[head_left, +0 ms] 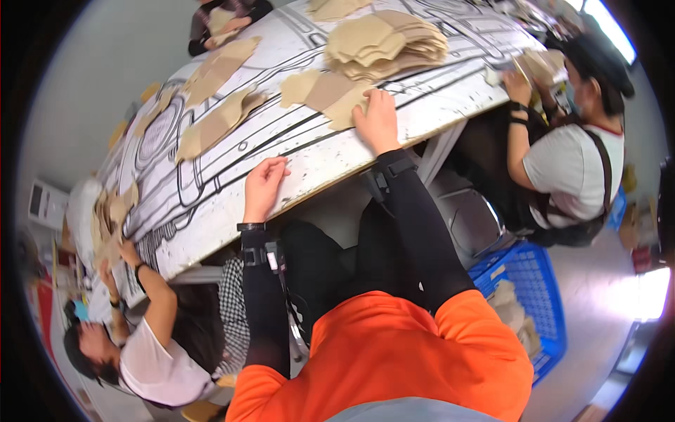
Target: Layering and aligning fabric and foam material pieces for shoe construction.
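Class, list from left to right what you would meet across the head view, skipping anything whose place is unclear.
White boxy object, lower-left co-worker's white shirt, wearer's left hand, wearer's right hand, blue plastic basket.

No lettering or numbers readable; view perhaps too blurred.

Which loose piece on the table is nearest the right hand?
The tan and brown piece on the near side of the stack: its right end lies by the right hand. The other loose pieces lie farther off.
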A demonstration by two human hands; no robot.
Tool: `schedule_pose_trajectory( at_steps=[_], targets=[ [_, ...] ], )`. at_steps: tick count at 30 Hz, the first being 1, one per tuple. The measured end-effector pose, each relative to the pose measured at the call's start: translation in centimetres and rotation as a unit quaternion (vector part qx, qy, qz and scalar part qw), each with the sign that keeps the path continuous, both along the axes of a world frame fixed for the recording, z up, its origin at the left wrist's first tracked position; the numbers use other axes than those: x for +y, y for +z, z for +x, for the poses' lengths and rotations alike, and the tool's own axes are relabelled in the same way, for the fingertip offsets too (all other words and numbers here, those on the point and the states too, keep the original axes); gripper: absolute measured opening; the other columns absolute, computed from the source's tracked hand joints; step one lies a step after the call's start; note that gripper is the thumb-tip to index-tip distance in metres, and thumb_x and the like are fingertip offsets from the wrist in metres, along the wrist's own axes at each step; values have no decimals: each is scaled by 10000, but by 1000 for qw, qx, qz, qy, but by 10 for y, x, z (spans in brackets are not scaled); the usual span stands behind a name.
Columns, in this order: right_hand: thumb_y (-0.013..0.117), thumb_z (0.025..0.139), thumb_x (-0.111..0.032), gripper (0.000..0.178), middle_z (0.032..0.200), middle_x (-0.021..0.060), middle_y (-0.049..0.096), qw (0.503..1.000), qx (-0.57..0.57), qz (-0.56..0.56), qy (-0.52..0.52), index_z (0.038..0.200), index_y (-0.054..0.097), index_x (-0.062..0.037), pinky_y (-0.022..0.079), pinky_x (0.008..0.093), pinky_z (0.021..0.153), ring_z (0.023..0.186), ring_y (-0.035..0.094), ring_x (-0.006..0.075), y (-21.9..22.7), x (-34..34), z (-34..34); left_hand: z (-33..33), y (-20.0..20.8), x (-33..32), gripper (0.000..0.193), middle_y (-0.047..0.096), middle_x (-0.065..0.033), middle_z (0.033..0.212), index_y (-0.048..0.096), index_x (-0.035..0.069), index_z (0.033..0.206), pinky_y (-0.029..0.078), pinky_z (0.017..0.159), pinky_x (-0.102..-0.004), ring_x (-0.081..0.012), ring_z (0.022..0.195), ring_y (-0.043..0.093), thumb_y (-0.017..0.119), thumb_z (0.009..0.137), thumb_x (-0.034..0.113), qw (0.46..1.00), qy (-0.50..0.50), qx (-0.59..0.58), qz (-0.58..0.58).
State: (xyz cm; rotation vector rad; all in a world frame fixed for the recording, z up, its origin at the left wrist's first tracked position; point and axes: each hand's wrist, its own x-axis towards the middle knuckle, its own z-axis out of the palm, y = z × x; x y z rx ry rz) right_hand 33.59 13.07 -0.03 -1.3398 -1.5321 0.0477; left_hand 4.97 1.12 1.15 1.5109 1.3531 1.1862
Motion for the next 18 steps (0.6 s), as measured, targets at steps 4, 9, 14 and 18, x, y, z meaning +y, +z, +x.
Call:
schedule_pose_trajectory(
  at_steps=[4, 9, 14, 18],
  targets=[
    [726, 811, -246, 410, 1109, 192, 595, 994, -108, -2, -36, 1099, 604, 19, 444, 492, 934, 1101, 532, 375, 7, -6, -26, -13, 4, -14, 220, 742, -45, 937, 706, -10, 1172, 508, 819, -229, -84, 874, 675, 632, 1030, 141, 999, 32, 1, 16],
    [742, 813, -302, 440, 1117, 195, 584, 984, -138, -53, -104, 1071, 598, 24, 435, 509, 925, 1115, 516, 380, 3, 2, -10, -2, 3, -11, 222, 745, -48, 921, 708, -13, 1161, 515, 805, -235, -92, 874, 682, 638, 1029, 151, 1000, 18, -4, 25],
    [718, 795, -262, 367, 1099, 220, 596, 982, -131, -42, -127, 1004, 631, 27, 455, 528, 882, 1071, 541, 396, -8, 7, -5, 3, -7, -12, 222, 731, -53, 935, 702, -23, 1144, 519, 814, -250, -114, 882, 682, 635, 1033, 157, 998, 23, 14, 54],
    [731, 790, -266, 345, 1128, 180, 579, 979, -127, -94, -127, 992, 676, 8, 441, 503, 896, 1133, 505, 376, -6, 9, -17, 0, -13, -9, 206, 723, -45, 924, 707, -15, 1131, 506, 785, -244, -101, 863, 667, 633, 1033, 150, 998, 14, -26, 46]
  ],
)
